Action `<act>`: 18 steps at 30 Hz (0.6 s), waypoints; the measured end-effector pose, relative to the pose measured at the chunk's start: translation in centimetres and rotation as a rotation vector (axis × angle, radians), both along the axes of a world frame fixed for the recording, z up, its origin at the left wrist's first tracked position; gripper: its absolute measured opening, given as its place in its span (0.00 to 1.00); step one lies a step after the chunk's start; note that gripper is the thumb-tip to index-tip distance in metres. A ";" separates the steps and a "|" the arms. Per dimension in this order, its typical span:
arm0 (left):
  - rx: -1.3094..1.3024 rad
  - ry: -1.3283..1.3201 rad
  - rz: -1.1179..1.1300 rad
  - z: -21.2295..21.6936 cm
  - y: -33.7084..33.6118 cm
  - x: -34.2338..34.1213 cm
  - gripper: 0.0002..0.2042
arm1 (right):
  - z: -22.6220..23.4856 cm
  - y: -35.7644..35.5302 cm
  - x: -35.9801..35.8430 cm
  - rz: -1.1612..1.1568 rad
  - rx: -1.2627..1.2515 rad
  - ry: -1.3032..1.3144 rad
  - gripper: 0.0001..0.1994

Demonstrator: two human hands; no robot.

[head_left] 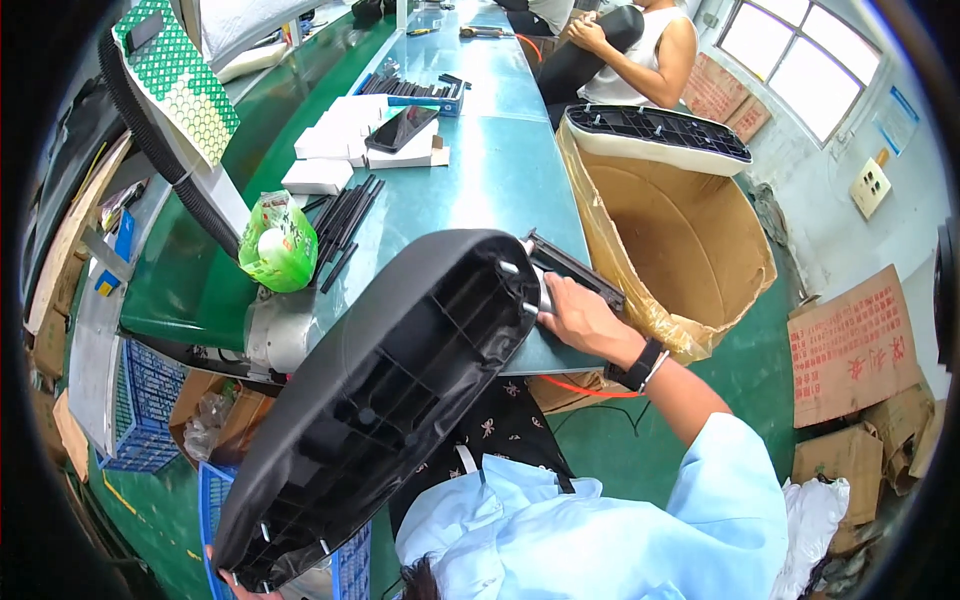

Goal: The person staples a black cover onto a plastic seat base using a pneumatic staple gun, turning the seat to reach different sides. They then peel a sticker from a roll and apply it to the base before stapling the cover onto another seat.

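- The big black seat shell (380,400) lay underside up, ribs and screw bosses showing. Its long axis ran diagonally, from the far end at the worktop (500,170) edge down toward the person's lower left.
- The right hand (580,320) was at that far end, fingers (553,318) flat and stretched, pressing on a slim black strip (575,268) just beyond the shell's rim. It looked like a push more than a grip; nothing was closed in the fist.
- The left hand (240,588) barely peeked in at the bottom edge, under the shell's near end. It seemed to prop it up, but I couldn't tell how the fingers sat.
- So the right hand was nearer the strip, and the shell stretched away from its fingers toward the left one.
- Past the fingers: a cardboard box (680,240) with another seat (655,135) on top. Further left on the worktop were loose black strips (345,225), a green bag (278,243), white boxes (330,150) and a phone (402,128).
- Another person (640,50) sat at the far end.
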State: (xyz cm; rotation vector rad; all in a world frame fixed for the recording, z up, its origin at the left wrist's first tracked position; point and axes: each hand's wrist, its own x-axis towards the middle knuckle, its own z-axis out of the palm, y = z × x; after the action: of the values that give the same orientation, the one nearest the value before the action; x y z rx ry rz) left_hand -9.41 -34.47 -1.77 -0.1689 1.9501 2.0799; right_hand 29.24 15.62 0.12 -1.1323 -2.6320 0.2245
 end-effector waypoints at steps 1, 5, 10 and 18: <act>-0.049 -0.050 0.012 -0.6 -0.3 0.0 0.23 | 0.4 0.2 0.0 0.002 0.002 -0.002 0.28; 0.060 -0.191 0.129 2.1 3.3 2.3 0.26 | 6.1 -0.6 0.3 -0.242 -0.520 0.407 0.26; -0.529 0.699 -0.185 -9.2 -7.3 -5.6 0.30 | 8.4 -8.4 2.1 -0.157 -0.478 1.152 0.25; -0.468 1.008 -0.067 -5.0 -1.3 -9.1 0.30 | 6.5 -15.8 5.8 -0.435 -0.865 0.908 0.10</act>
State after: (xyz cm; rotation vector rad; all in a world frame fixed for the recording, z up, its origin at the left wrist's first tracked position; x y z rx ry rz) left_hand -18.53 -35.81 -6.79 1.0259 2.8907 1.7457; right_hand 35.02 -0.19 6.57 -1.3280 -1.4239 1.4611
